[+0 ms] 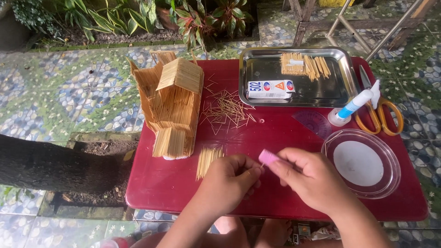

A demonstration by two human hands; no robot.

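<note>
My right hand (pixel 308 178) grips a small pink block (pixel 268 157) over the front of the dark red table (pixel 165 183). My left hand (pixel 228 179) is pinched shut right beside it, fingertips touching a thin toothpick that meets the pink block. A small model house of toothpicks (pixel 172 105) stands at the table's left. A neat bundle of toothpicks (pixel 207 160) lies just left of my left hand, and loose toothpicks (pixel 227 111) are scattered behind it.
A steel tray (pixel 317 94) at the back holds a small glue box (pixel 270 89) and flat toothpick panels (pixel 305 65). At right are a clear round dish (pixel 363 163), a glue bottle (pixel 353 106), yellow-handled scissors (pixel 379 108) and a purple protractor (pixel 313 123). Tiled ground and plants surround the table.
</note>
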